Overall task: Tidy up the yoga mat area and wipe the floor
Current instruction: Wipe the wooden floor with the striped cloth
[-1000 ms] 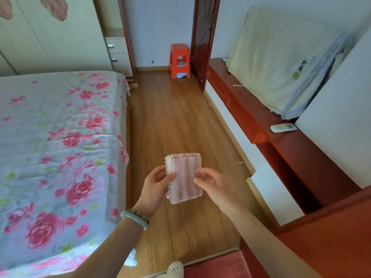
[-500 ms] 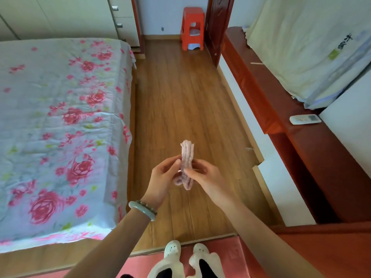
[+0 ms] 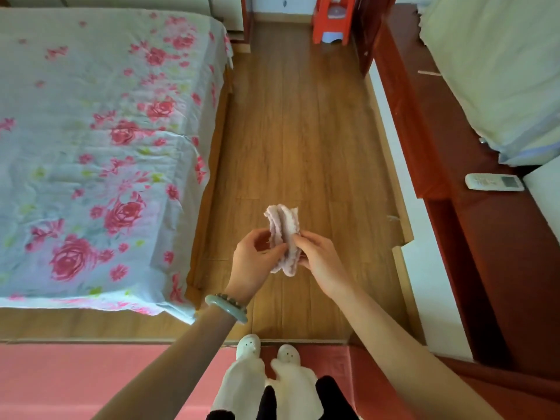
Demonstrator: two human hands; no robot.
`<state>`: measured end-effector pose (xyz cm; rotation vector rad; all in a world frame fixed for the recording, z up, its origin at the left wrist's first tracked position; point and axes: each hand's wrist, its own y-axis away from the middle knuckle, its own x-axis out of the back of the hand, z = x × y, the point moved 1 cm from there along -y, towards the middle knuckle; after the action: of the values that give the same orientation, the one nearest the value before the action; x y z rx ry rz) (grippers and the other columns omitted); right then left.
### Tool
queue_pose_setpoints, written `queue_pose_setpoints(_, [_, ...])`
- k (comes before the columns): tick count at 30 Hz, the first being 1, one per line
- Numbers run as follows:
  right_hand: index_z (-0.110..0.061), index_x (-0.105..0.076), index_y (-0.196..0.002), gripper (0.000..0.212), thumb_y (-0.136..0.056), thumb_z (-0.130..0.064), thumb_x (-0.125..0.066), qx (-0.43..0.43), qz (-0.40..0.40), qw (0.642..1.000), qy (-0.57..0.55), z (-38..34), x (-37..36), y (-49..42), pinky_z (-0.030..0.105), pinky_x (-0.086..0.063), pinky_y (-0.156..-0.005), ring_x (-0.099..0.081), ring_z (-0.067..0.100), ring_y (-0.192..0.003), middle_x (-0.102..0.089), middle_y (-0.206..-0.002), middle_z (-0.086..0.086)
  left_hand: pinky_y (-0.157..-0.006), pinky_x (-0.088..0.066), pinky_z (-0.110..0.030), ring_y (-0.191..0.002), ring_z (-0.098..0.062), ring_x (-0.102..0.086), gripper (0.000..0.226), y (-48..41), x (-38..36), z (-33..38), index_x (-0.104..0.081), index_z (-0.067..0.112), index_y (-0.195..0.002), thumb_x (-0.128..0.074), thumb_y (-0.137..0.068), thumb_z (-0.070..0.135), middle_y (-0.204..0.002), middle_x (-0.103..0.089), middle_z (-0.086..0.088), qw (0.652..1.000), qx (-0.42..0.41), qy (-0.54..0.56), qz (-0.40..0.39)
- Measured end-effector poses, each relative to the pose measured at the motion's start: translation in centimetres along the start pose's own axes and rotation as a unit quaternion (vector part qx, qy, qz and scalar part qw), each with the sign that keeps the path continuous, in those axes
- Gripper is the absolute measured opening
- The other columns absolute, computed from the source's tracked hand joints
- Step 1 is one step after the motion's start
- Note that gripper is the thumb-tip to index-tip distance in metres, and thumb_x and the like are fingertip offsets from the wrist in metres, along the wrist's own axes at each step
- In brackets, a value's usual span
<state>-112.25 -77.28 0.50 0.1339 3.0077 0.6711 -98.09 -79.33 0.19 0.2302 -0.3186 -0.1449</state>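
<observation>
— What sort of room is it?
— A bedroom. A strip of wooden floor (image 3: 297, 131) runs between a bed (image 3: 100, 131) under a rose-printed sheet on the left and a red wooden ledge (image 3: 448, 207) on the right.

— And the cloth?
— The pink cloth (image 3: 285, 237) is bunched into upright folds and held in the air above the floor, in front of the person.

— Held how?
— By both hands. The left hand (image 3: 254, 259), with a pale green bracelet (image 3: 227, 309) at the wrist, pinches its left side between thumb and fingers. The right hand (image 3: 321, 259) has its fingers curled round the right edge.

— Anything on the ledge?
— A white remote control (image 3: 494, 181), just beside pale folded bedding (image 3: 500, 71).

— Further off?
— A red plastic stool (image 3: 333, 16) at the floor's far end.

— And underfoot?
— White slippers (image 3: 248, 345) at the edge of a pink mat (image 3: 91, 380).
</observation>
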Motion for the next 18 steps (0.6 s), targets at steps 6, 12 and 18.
queue_pose_setpoints(6, [0.000, -0.063, -0.096, 0.026, -0.096, -0.022, -0.050, -0.043, 0.043, 0.998, 0.016, 4.0, 0.9, -3.1, 0.037, -0.049, -0.071, -0.059, 0.029, -0.077, -0.060, -0.081, 0.016, -0.074, -0.056, -0.026, -0.081, -0.015, -0.065, 0.007, -1.8, 0.4, -3.7, -0.068, 0.019, -0.090, -0.062, -0.089, 0.016, -0.085, -0.068, -0.001, 0.997, 0.070, 0.038, 0.004])
queue_pose_setpoints(12, [-0.015, -0.057, -0.094, 0.020, -0.100, -0.029, -0.043, -0.074, 0.148, 0.984, 0.059, 12.6, 2.7, -10.2, 0.020, -0.041, -0.066, -0.054, 0.008, -0.079, -0.055, -0.085, -0.004, -0.083, -0.054, -0.030, -0.092, -0.018, -0.063, 0.008, -8.1, 0.9, -15.1, -0.067, 0.022, -0.092, -0.059, -0.091, 0.023, -0.093, -0.067, -0.003, 0.988, 0.137, 0.036, 0.060])
queue_pose_setpoints(18, [-0.019, -0.054, -0.108, 0.020, -0.100, -0.032, -0.041, -0.107, 0.164, 0.970, 0.141, 26.7, 5.9, -19.0, 0.016, -0.044, -0.067, -0.054, 0.004, -0.088, -0.054, -0.098, -0.007, -0.087, -0.054, -0.033, -0.095, -0.020, -0.064, 0.021, -14.7, -1.9, -31.6, -0.063, 0.009, -0.111, -0.057, -0.092, 0.015, -0.102, -0.067, -0.006, 0.982, 0.184, 0.012, 0.047])
